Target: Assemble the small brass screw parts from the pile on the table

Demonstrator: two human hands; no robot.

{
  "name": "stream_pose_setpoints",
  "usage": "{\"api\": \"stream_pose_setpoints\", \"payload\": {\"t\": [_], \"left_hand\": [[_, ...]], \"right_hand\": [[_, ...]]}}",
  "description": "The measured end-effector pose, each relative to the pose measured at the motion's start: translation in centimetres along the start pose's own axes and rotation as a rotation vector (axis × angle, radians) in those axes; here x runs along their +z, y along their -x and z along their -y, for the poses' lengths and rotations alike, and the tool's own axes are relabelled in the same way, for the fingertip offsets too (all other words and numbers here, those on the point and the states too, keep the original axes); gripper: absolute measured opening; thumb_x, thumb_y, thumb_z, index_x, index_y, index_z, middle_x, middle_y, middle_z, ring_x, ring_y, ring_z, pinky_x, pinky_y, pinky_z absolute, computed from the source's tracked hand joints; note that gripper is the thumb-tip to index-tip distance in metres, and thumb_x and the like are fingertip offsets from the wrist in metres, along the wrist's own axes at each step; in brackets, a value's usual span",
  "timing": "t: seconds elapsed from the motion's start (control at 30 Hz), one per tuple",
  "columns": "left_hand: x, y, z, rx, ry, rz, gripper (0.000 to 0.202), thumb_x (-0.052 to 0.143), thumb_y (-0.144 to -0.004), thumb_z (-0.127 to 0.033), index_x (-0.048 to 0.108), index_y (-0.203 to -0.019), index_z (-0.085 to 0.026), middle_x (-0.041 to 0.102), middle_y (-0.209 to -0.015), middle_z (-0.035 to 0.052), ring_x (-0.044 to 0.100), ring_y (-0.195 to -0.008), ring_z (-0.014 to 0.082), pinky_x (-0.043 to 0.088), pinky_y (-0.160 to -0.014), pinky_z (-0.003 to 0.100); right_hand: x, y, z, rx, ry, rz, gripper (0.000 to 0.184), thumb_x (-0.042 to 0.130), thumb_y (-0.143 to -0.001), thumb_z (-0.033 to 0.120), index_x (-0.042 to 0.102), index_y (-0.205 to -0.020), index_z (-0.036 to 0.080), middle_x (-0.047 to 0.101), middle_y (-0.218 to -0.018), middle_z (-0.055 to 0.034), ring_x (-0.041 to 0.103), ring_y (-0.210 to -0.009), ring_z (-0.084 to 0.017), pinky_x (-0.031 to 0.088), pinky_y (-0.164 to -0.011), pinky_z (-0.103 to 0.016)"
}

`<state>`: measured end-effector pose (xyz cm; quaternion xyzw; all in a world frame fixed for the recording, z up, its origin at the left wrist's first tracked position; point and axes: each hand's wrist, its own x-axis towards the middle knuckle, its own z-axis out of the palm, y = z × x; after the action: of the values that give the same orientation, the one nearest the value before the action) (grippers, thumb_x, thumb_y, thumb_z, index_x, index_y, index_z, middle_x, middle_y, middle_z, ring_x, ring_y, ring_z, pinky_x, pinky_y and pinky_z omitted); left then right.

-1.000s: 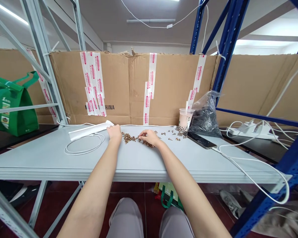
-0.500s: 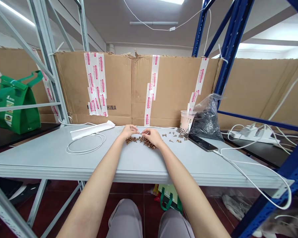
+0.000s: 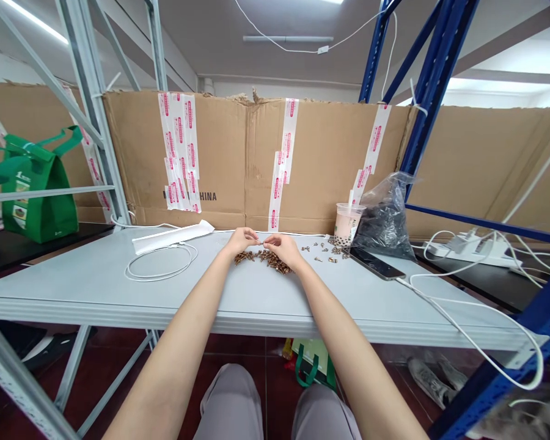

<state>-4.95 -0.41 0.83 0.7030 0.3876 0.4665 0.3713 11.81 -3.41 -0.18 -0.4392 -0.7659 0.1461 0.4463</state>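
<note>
Above a pile of small brass-coloured metal parts (image 3: 275,261), my two hands meet fingertip to fingertip. My left hand (image 3: 242,240) is closed in a pinch, and my right hand (image 3: 282,247) pinches from the other side. Between the fingertips there seems to be something tiny, too small to name. The pile spreads on the grey table (image 3: 165,299) just below the hands, partly covered by them. More small metal pieces (image 3: 332,260) lie scattered to the right of my right hand.
To the right are a bubble tea cup (image 3: 347,226), a phone (image 3: 376,264) on a white cable and a clear bag of dark material (image 3: 385,223). On the left lie a coiled white cable (image 3: 160,276) and a white folded strip (image 3: 174,237). Cardboard (image 3: 220,153) stands behind.
The view has shifted slightly. My hands stay together over the pile, with the fingertips still pinched and only a little finger movement.
</note>
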Motion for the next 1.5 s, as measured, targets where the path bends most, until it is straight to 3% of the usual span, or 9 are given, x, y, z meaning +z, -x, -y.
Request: {"api": "stream_pose_setpoints", "payload": {"t": [0.3, 0.43, 0.77, 1.0, 1.17, 1.5], "left_hand": [[0.2, 0.4, -1.0, 0.113, 0.011, 0.019, 0.033, 0.071, -0.053, -0.031, 0.063, -0.077, -0.011, 0.065, -0.077, 0.0075, 0.058, -0.071, 0.0151, 0.043, -0.071, 0.029], [0.3, 0.6, -1.2, 0.154, -0.056, 0.033, 0.031, 0.069, -0.057, -0.033, 0.066, -0.077, -0.01, 0.067, -0.076, 0.0084, 0.059, -0.072, 0.0168, 0.044, -0.07, 0.028], [1.3, 1.0, -2.6, 0.305, -0.504, -0.179, 0.018, 0.066, -0.063, -0.032, 0.07, -0.075, -0.019, 0.067, -0.073, 0.0029, 0.056, -0.069, 0.0151, 0.041, -0.066, 0.025], [1.4, 1.6, -3.1, 0.348, -0.617, -0.24, 0.015, 0.065, -0.066, -0.032, 0.069, -0.076, -0.022, 0.063, -0.072, 0.0025, 0.054, -0.07, 0.0148, 0.04, -0.068, 0.026], [1.4, 1.5, -2.8, 0.352, -0.661, -0.23, 0.019, 0.064, -0.066, -0.037, 0.068, -0.076, -0.021, 0.06, -0.073, 0.0028, 0.052, -0.071, 0.0144, 0.039, -0.067, 0.025], [1.6, 1.7, -2.7, 0.43, -0.827, -0.16, 0.015, 0.062, -0.07, -0.032, 0.067, -0.08, -0.022, 0.059, -0.077, 0.0027, 0.051, -0.075, 0.0154, 0.038, -0.069, 0.025]], "right_hand": [[0.1, -0.3, -0.1, 0.048, -0.205, -0.022, 0.014, 0.059, -0.068, 0.027, 0.061, -0.077, 0.016, 0.066, -0.076, -0.0047, 0.06, -0.069, -0.014, 0.045, -0.066, -0.027], [0.1, -0.5, -0.4, 0.079, -0.338, -0.03, 0.013, 0.058, -0.067, 0.025, 0.059, -0.075, 0.015, 0.065, -0.075, -0.0055, 0.059, -0.065, -0.014, 0.046, -0.062, -0.028], [-0.4, -0.8, -0.2, 0.112, -0.5, -0.074, 0.012, 0.06, -0.064, 0.024, 0.054, -0.068, 0.015, 0.063, -0.069, -0.0044, 0.057, -0.064, -0.013, 0.045, -0.059, -0.026], [-0.1, -0.6, -0.2, 0.1, -0.504, 0.035, 0.017, 0.053, -0.07, 0.032, 0.05, -0.072, 0.016, 0.06, -0.067, -0.0026, 0.054, -0.06, -0.011, 0.042, -0.059, -0.026], [0.1, -0.6, -0.5, 0.113, -0.485, 0.072, 0.021, 0.048, -0.073, 0.038, 0.047, -0.072, 0.017, 0.05, -0.057, 0.0032, 0.043, -0.048, -0.008, 0.035, -0.05, -0.023], [0.0, -0.6, -0.7, 0.132, -0.415, 0.016, 0.025, 0.048, -0.071, 0.042, 0.043, -0.068, 0.018, 0.046, -0.056, 0.0043, 0.039, -0.047, -0.008, 0.032, -0.049, -0.022]]}}
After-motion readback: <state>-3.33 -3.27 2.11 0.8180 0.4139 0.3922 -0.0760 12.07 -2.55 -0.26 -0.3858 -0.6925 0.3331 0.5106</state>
